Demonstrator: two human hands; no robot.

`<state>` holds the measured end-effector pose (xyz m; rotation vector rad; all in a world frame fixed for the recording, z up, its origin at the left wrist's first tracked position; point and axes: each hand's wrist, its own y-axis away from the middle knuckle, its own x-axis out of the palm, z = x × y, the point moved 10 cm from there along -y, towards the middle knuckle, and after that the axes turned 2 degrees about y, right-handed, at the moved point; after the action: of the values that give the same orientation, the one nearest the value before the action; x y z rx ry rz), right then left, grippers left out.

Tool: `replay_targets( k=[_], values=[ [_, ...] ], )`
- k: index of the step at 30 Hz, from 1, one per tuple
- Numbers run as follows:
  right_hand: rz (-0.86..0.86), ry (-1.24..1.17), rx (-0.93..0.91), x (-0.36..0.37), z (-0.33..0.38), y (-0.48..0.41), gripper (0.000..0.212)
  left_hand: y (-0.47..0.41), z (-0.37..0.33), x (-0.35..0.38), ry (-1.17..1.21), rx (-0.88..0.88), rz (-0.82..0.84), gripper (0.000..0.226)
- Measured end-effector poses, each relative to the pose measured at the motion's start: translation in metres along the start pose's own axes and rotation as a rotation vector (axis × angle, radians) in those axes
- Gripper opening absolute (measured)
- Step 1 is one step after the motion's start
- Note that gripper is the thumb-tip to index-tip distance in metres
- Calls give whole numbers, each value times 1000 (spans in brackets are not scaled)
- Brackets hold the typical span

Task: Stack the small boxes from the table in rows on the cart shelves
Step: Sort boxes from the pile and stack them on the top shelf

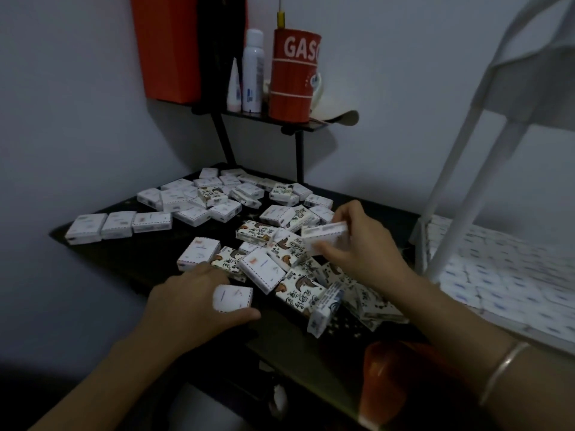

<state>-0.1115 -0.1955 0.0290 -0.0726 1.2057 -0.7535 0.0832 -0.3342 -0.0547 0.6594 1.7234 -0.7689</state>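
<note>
Several small white boxes (199,209) lie scattered over a dark table (130,259), some plain side up, some showing a printed pattern. My left hand (186,303) grips one plain white box (232,297) near the table's front, thumb underneath. My right hand (364,247) pinches another white box (326,236) just above the pile at the middle right. To the right stands a white cart (460,219); its shelf (497,275) holds rows of the same boxes.
A small black shelf (298,124) behind the table carries a red can (292,76), a white spray bottle (252,70) and a small tube. An orange box (161,45) hangs on the wall. An orange object (385,381) sits at the table's near edge.
</note>
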Motion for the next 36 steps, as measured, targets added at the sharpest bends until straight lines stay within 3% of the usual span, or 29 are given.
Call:
replay_targets(
  k=[6,8,11,16,18,25,29,31,36],
  values=[
    [23,-342,70,-24,5,21,21,2,5,-21,236,-77,-79,75],
    [-1,-339,53,-41,11,27,10,5,-2,-30,402,-85,-81,65],
    [-84,-242,2,-82,24,30,17,6,-34,-59,627,9,-80,50],
    [-170,-202,-3,-172,33,35,21,8,-119,-111,970,177,156,13],
    [-189,-228,9,-215,31,41,22,5,-157,-142,1029,270,179,15],
    [-402,-257,94,-374,0,59,17,-20,-291,-235,1104,568,150,31],
    [-587,-103,134,-444,-37,74,42,-45,-356,-282,1106,634,12,38],
    [-665,-21,175,-470,-60,80,44,-57,-387,-303,1051,672,-84,36],
    [-625,243,299,-492,-111,71,27,-92,-474,-314,898,769,-163,25]
  ],
)
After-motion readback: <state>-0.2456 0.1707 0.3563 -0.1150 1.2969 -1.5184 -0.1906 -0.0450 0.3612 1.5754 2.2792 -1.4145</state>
